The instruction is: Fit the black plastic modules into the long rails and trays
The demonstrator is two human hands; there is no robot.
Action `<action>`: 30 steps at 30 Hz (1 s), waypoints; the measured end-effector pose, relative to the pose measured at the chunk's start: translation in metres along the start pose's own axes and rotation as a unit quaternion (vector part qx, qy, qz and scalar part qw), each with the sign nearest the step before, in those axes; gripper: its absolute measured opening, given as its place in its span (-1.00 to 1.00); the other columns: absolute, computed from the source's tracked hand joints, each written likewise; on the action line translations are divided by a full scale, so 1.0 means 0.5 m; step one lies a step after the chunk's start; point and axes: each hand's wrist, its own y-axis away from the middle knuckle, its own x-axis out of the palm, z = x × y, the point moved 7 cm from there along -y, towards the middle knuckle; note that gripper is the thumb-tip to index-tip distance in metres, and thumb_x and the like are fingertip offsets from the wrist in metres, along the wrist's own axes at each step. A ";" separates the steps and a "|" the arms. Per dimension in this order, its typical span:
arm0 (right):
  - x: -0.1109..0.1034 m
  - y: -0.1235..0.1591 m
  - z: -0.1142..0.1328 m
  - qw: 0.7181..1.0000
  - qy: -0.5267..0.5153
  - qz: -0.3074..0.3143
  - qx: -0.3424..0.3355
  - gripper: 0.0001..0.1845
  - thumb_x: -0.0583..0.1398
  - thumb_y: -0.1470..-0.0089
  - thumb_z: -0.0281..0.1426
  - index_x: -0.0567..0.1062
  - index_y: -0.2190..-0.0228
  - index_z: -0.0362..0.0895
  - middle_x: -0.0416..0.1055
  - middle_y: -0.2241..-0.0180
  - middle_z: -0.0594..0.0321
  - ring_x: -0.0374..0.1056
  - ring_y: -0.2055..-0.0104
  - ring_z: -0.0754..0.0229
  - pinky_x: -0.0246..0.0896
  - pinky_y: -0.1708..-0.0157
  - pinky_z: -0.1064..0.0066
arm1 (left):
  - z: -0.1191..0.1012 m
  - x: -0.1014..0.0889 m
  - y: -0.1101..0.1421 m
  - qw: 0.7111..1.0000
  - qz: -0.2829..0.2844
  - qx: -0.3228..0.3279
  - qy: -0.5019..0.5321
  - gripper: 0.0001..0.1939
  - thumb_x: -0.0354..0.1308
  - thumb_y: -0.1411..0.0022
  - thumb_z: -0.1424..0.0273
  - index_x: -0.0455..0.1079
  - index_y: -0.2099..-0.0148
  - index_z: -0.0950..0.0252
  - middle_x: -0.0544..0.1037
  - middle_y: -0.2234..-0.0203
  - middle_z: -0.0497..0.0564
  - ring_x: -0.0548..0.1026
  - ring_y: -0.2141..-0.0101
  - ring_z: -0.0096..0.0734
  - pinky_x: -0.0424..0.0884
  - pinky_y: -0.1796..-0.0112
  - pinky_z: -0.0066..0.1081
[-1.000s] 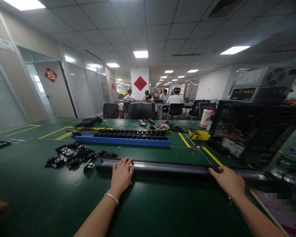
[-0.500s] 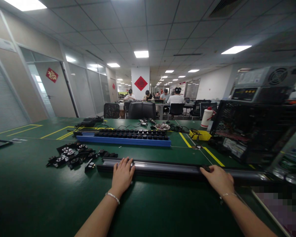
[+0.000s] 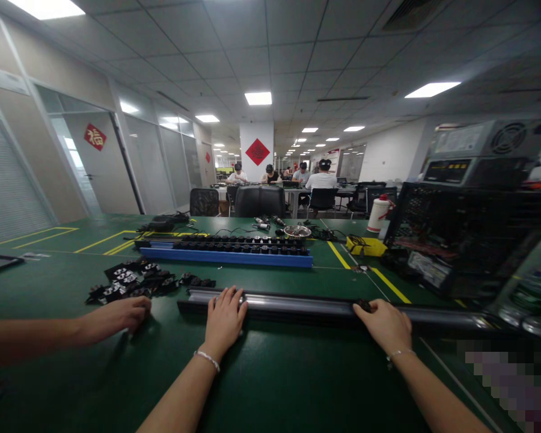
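Green tabletop, rail under left grip

The right hand and the small dark piece in its grip are further left along the dark rail. A co-worker's hand now extends beside the black parts; one piece at their near edge is gone.

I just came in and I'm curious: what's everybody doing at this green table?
A person's left hand rests on a long dark rail; their right hand pinches a small black piece at it. Another person's hand is near a pile of black parts. Farther back lies a blue rail.
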 end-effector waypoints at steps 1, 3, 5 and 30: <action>0.000 0.002 0.004 1.000 -0.002 0.001 -0.001 -0.53 0.04 0.12 0.02 0.43 0.44 -0.11 0.44 0.33 0.11 0.30 0.20 -0.02 0.01 0.11 0.11 | 0.000 0.000 0.000 1.000 0.000 0.000 0.001 -0.54 -0.23 -0.30 0.20 0.24 -0.14 0.19 0.31 -0.12 0.08 0.19 -0.13 -0.18 0.07 -0.07 -0.08; -0.001 0.005 0.013 1.000 -0.004 0.000 -0.004 -0.55 0.04 0.11 0.01 0.43 0.45 -0.11 0.44 0.33 0.11 0.30 0.20 -0.01 0.01 0.11 0.12 | 0.001 0.002 0.000 1.000 0.001 -0.001 0.002 -0.55 -0.23 -0.30 0.20 0.24 -0.14 0.18 0.31 -0.12 0.08 0.19 -0.13 -0.17 0.07 -0.07 -0.07; -0.001 0.008 0.020 1.000 -0.002 -0.002 -0.007 -0.56 0.03 0.10 0.00 0.42 0.46 -0.10 0.44 0.34 0.11 0.30 0.21 0.00 0.03 0.13 0.14 | 0.001 0.002 -0.001 1.000 0.003 -0.002 0.004 -0.55 -0.22 -0.30 0.20 0.24 -0.14 0.18 0.31 -0.11 0.08 0.19 -0.13 -0.17 0.06 -0.07 -0.07; 0.023 0.023 0.074 1.000 -0.007 0.021 -0.013 -0.58 0.04 0.10 0.00 0.39 0.48 -0.09 0.42 0.37 0.13 0.31 0.23 0.02 0.11 0.25 0.21 | -0.001 -0.002 -0.001 1.000 0.003 -0.003 0.007 -0.55 -0.21 -0.29 0.20 0.25 -0.14 0.16 0.31 -0.12 0.07 0.19 -0.14 -0.17 0.08 -0.06 -0.08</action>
